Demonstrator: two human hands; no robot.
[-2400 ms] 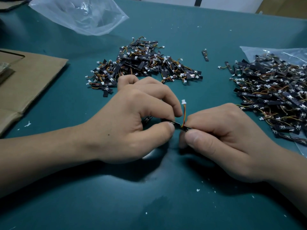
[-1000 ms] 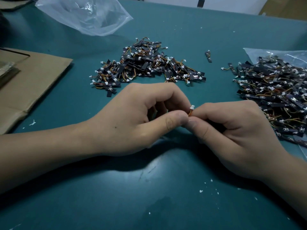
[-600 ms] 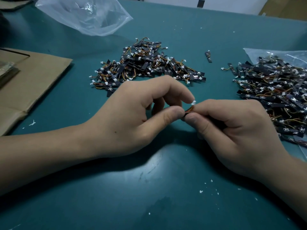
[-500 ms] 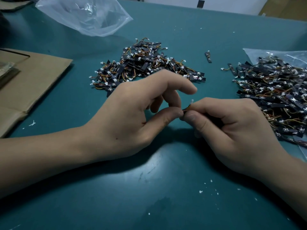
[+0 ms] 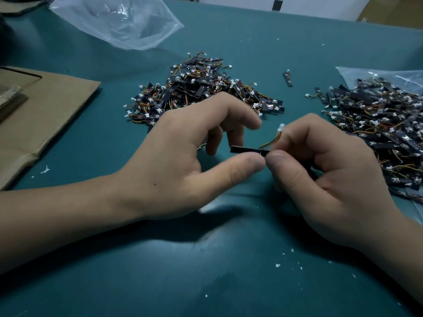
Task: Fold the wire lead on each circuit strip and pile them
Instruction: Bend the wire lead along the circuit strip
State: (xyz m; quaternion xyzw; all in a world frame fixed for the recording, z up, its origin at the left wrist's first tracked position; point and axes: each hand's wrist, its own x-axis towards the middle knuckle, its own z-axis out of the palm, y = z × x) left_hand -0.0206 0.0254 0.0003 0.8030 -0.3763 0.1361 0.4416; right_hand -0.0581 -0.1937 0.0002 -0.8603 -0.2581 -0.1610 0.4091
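The grip of the left hand (image 5: pixel 190 161) is now spread, released from the circuit strip (image 5: pixel 249 149), which is pinched above the worktop (image 5: pixel 160 271) by the right hand (image 5: pixel 332 170); the wire lead (image 5: pixel 271 141) looks folded, so piling is judged due.

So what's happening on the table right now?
A person is working through circuit strips by hand. The right hand pinches one black strip at its wired end, the wire lead and white connector curving up past the index finger. The left hand is open beside it, thumb close under the strip. One heap of strips lies behind the hands, a bigger heap on a plastic bag at the right.
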